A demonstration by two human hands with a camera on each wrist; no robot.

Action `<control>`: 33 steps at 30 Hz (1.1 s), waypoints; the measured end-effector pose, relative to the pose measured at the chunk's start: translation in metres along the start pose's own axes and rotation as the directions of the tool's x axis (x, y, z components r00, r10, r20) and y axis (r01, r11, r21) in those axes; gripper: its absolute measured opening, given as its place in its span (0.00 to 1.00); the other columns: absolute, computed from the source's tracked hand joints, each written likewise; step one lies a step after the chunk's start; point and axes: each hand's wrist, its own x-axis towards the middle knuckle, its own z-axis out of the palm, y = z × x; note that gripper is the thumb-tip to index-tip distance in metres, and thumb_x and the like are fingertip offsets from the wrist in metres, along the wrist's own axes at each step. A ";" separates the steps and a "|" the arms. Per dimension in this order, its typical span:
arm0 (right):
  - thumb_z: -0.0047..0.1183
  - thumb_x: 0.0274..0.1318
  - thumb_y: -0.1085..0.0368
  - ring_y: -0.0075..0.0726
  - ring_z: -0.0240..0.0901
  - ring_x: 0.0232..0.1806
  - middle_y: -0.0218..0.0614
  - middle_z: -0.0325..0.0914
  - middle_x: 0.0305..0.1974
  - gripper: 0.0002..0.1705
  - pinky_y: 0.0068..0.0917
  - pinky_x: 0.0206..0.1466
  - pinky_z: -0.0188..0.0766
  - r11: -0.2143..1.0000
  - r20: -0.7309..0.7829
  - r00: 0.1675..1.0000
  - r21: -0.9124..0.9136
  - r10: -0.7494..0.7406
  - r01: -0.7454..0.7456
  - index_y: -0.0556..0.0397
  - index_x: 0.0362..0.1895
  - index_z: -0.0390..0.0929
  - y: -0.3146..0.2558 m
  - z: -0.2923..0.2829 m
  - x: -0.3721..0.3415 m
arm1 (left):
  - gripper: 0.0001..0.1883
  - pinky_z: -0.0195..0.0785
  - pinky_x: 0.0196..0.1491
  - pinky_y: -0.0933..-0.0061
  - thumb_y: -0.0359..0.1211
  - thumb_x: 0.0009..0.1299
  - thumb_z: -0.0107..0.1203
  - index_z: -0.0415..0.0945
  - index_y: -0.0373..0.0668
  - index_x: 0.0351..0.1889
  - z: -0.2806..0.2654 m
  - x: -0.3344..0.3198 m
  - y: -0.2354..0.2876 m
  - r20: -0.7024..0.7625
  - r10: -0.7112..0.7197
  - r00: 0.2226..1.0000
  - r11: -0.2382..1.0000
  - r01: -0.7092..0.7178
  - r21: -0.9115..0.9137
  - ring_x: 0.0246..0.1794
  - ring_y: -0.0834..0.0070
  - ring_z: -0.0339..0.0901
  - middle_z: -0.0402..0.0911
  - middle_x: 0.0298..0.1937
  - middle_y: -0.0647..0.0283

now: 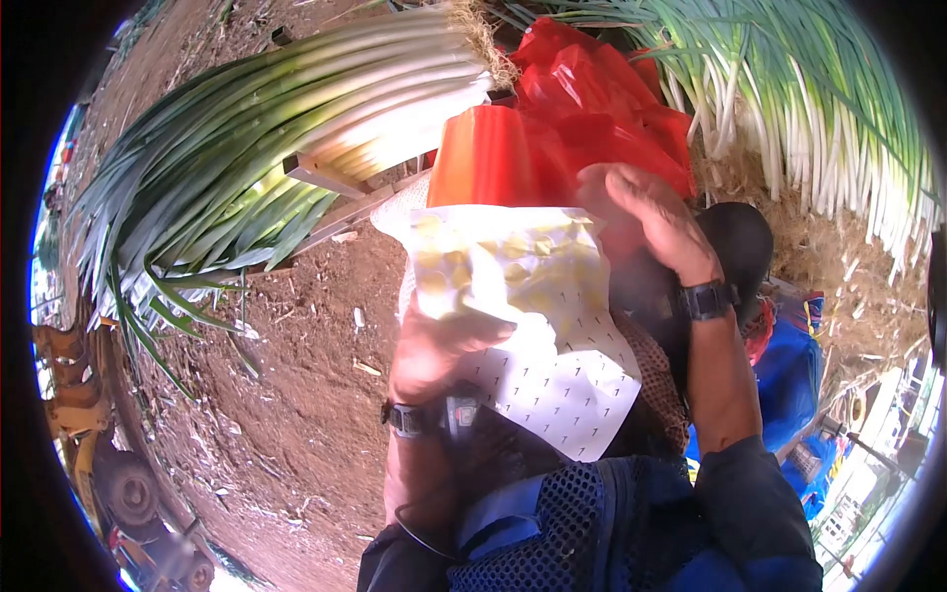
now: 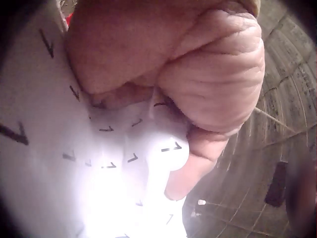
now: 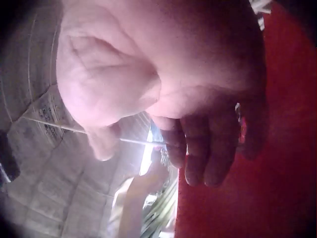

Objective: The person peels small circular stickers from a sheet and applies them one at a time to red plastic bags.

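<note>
Left hand holds a printed sheet, right hand is beside the red plastic

A person works over bare soil [image 1: 286,345]. The left hand [image 1: 434,350] holds a white sheet [image 1: 572,365] by its side: the thumb lies across the front, while the other fingers are mostly hidden, so I cannot tell exactly how far they bend. The sheet is in front of the person's blue vest [image 1: 562,523]. It has yellow shapes in its upper part and small dark marks, similar to a 1, in its lower part. Strong sunlight falls on it.

Above the upper edge of the sheet stands a bright red piece [image 1: 480,158], and just behind is crumpled red plastic [image 1: 612,109]. The right hand [image 1: 656,219] is near this plastic, with loose, nearly straight fingers and the thumb apart. In the right wrist view no thing is seen in its grasp. A red surface is close to the fingers, but I cannot tell if they touch it.

On the left of the head view, leeks [image 1: 276,118] lie over a rack [image 1: 321,178], their roots toward the red plastic. On the upper right are green onions [image 1: 819,109]. A yellow vehicle [image 1: 74,395] is at the far left.
</note>
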 end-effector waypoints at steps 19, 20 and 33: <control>0.58 0.64 0.62 0.15 0.72 0.40 0.26 0.80 0.40 0.14 0.17 0.44 0.70 0.976 0.038 0.998 0.214 -0.058 0.048 0.59 0.48 0.79 -0.036 0.060 -0.017 | 0.16 0.80 0.45 0.70 0.25 0.59 0.69 0.81 0.31 0.45 -0.022 0.006 -0.018 0.086 0.169 0.982 0.986 -0.168 -0.013 0.45 0.70 0.84 0.85 0.44 0.55; 0.59 0.63 0.61 0.15 0.72 0.39 0.26 0.80 0.38 0.14 0.18 0.43 0.70 0.985 0.025 0.998 0.167 -0.055 0.050 0.59 0.47 0.79 -0.035 0.060 -0.016 | 0.18 0.80 0.45 0.70 0.25 0.59 0.70 0.80 0.31 0.46 -0.003 0.002 -0.006 0.054 0.159 0.986 0.984 -0.154 -0.093 0.45 0.70 0.83 0.85 0.43 0.56; 0.61 0.58 0.60 0.22 0.71 0.28 0.36 0.77 0.26 0.15 0.28 0.29 0.68 0.957 -0.101 0.957 -0.141 -0.270 0.255 0.62 0.37 0.77 -0.026 0.074 -0.006 | 0.29 0.79 0.39 0.72 0.24 0.57 0.72 0.72 0.32 0.56 0.019 0.007 0.018 0.061 -0.014 0.998 0.997 0.010 0.072 0.34 0.71 0.83 0.84 0.36 0.56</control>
